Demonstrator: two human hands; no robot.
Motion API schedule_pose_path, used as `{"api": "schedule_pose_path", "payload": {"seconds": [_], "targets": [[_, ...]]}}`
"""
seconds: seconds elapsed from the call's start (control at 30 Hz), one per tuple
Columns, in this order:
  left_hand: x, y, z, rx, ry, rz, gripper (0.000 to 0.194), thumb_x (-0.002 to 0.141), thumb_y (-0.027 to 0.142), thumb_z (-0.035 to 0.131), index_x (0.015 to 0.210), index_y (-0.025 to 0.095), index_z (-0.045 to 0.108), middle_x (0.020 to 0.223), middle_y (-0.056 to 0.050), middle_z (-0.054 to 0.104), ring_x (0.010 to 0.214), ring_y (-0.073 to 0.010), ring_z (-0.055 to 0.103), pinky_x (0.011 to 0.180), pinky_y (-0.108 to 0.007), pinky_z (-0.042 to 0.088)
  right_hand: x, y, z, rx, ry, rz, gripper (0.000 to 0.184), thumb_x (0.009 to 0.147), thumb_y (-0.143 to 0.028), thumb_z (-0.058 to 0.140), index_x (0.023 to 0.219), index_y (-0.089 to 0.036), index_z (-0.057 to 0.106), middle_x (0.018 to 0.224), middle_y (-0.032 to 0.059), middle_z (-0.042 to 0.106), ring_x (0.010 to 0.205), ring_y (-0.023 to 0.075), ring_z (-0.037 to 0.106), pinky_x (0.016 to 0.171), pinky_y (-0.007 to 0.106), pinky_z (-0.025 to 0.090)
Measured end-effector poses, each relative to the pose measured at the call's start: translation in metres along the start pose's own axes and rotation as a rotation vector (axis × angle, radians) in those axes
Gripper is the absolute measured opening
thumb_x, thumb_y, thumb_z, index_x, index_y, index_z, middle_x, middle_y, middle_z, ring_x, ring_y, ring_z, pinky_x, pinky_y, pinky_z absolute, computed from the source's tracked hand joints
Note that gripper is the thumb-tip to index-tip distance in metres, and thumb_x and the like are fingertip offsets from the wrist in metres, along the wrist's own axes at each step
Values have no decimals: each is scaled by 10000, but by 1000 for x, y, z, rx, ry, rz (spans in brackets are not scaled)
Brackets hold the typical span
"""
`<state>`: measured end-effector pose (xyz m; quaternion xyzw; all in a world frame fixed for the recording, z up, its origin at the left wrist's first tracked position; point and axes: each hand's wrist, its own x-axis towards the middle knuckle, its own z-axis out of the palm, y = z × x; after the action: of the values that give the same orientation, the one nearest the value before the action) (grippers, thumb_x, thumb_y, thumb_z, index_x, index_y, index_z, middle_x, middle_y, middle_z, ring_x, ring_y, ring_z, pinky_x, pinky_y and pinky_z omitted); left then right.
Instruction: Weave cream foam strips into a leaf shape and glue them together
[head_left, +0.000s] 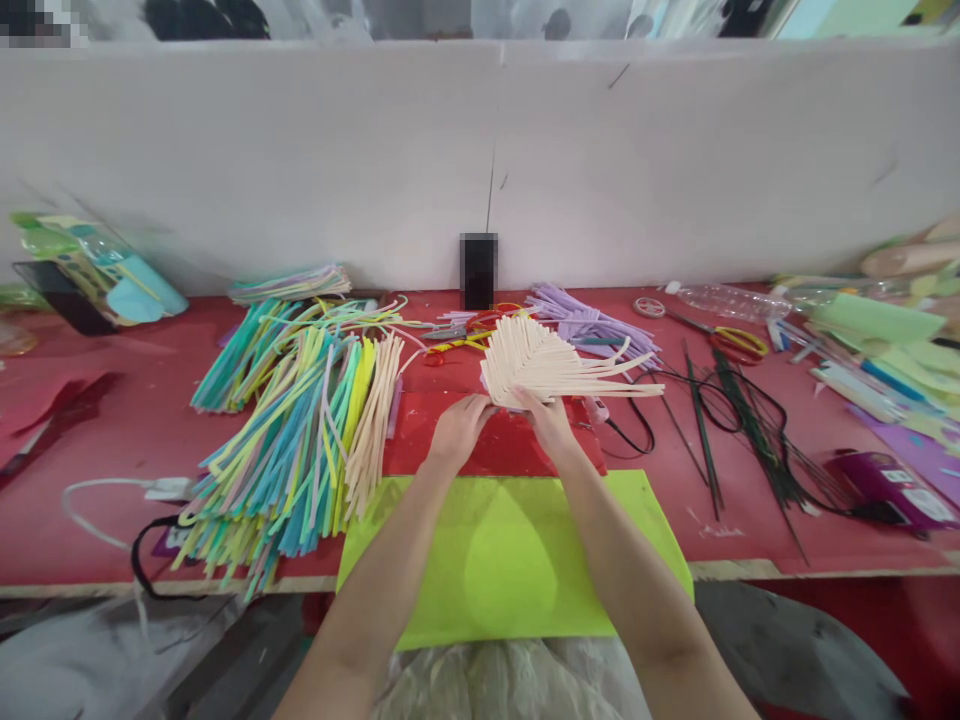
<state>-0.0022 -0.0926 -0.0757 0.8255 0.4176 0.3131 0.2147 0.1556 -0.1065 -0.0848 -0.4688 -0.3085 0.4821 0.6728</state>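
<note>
Above the middle of the table, both hands hold a leaf-shaped piece of cream strips (531,358) that look like pipe cleaners. The strips lie close together in a herringbone pattern, and their loose ends stick out to the right. My left hand (459,432) has its fingers closed at the lower left edge of the piece. At its bottom edge, my right hand (549,422) grips with the thumb on top; the other fingers are partly hidden underneath. Left of my hands lies a bundle of loose cream strips (375,420), beside a large multicoloured bundle (300,440).
A lime-green sheet (510,560) covers the table's front edge under my forearms. Purple strips (592,325) and a dark phone (478,272) are at the back. To the right are yellow-handled scissors (739,343), dark green wires (750,420) and a purple device (892,488) with a cord.
</note>
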Motion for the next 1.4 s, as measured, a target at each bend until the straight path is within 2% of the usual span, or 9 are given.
{"api": "schedule_pose_path", "payload": {"seconds": [0.2, 0.4, 0.6, 0.73, 1.0, 1.13, 1.27, 1.4], "targets": [[1, -2, 1, 133, -37, 28, 156, 942, 246, 471, 956, 193, 617, 919, -50, 682, 845, -168, 634, 765, -268, 460, 2, 4, -2, -46, 8, -24, 548, 563, -334, 801, 1073, -208, 647, 1069, 44, 714, 1022, 246, 655, 862, 397, 558], [1, -1, 0, 225, -112, 22, 182, 947, 235, 441, 1009, 197, 608, 941, -51, 684, 867, -184, 635, 777, -279, 456, 5, 5, -6, -164, 16, -138, 466, 613, -355, 766, 1041, -198, 671, 1081, 58, 714, 1078, 246, 635, 988, 424, 481], [0, -1, 2, 264, -175, 7, 242, 942, 166, 386, 1091, 195, 574, 995, -62, 673, 908, -190, 629, 818, -291, 453, 6, 6, -9, -257, 14, -155, 404, 635, -355, 752, 991, -172, 695, 1045, 85, 725, 1080, 263, 633, 1005, 443, 459], [0, 0, 2, 274, -202, -7, 256, 943, 156, 365, 1080, 184, 579, 977, -72, 671, 908, -199, 630, 817, -300, 456, 7, 8, -9, -282, 15, -165, 387, 635, -348, 751, 975, -170, 703, 1072, 91, 717, 1077, 264, 636, 1021, 451, 444], [2, 2, 1, 271, -187, -31, 236, 970, 251, 376, 1066, 188, 583, 987, -73, 676, 901, -195, 639, 807, -294, 455, 5, 6, -7, -298, 14, -172, 419, 639, -378, 760, 998, -171, 702, 1093, 85, 712, 1079, 263, 633, 1041, 460, 429], [2, 0, 2, 239, -166, -34, 231, 970, 276, 394, 1043, 192, 596, 992, -68, 682, 900, -190, 640, 810, -293, 452, 3, 4, -4, -293, -17, -159, 451, 600, -391, 789, 988, -178, 707, 1088, 75, 714, 1070, 262, 633, 1024, 452, 451], [1, -1, 0, 177, -152, -26, 205, 958, 261, 429, 1017, 204, 616, 960, -52, 685, 897, -182, 636, 816, -288, 452, 0, 1, -2, -280, -75, -114, 460, 588, -430, 789, 959, -170, 715, 1012, 81, 733, 937, 267, 676, 881, 468, 545], [2, 1, -3, 85, -106, -43, 162, 936, 252, 476, 983, 200, 622, 971, -56, 684, 898, -186, 634, 797, -286, 455, -1, -3, -2, -256, -89, -107, 494, 588, -430, 790, 1010, -190, 703, 1000, 63, 733, 969, 263, 665, 841, 440, 565]]}}
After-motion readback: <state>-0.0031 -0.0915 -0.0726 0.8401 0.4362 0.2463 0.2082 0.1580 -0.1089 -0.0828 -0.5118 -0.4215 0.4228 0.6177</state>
